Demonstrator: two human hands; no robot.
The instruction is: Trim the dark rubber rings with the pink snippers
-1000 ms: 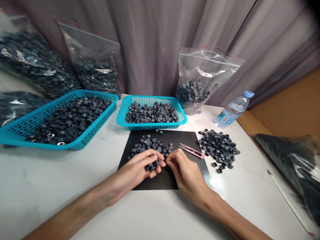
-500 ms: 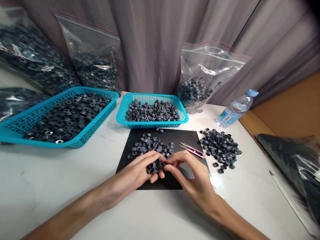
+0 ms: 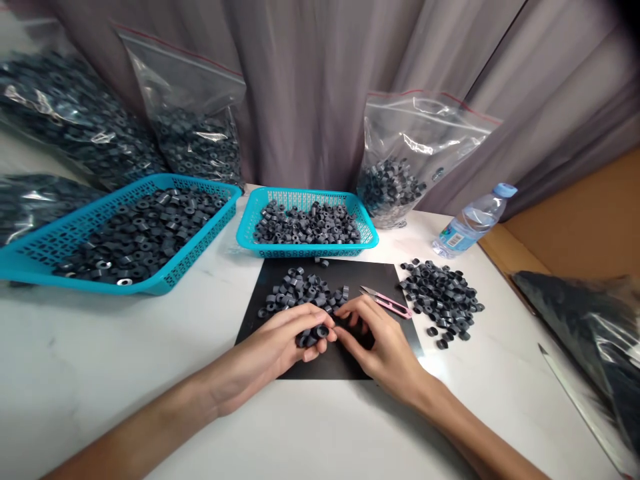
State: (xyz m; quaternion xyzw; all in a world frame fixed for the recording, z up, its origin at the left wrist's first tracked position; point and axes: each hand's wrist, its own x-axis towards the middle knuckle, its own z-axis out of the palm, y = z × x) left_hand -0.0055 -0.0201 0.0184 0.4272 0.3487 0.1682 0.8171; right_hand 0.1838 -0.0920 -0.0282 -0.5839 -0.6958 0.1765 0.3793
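Several small dark grey rings (image 3: 311,335) lie cupped in my left hand (image 3: 280,340), whose fingers are curled round them above the black mat (image 3: 320,367). My right hand (image 3: 375,337) is beside it, its thumb and forefinger bent close to the left fingertips. Whether a ring sits between the right fingertips is hard to make out. Behind both hands a loose pile of grey rings (image 3: 295,290) rests on the mat. Pink thread snips (image 3: 395,306) lie at the mat's right side, blades pointing left. Right of the mat is another heap of rings (image 3: 443,293).
A blue basket (image 3: 373,237) of rings stands behind the mat, with a larger blue basket (image 3: 165,283) at left. Clear zip bags of rings (image 3: 200,143) (image 3: 395,187) lean on the curtain. A water bottle (image 3: 470,223) stands right; a long pointed strip (image 3: 575,400) lies near a dark bag (image 3: 565,320).
My right thumb and fingertips have shifted slightly and moved a little apart from the rings. Fewer rings show in my left hand. The view has shifted slightly.
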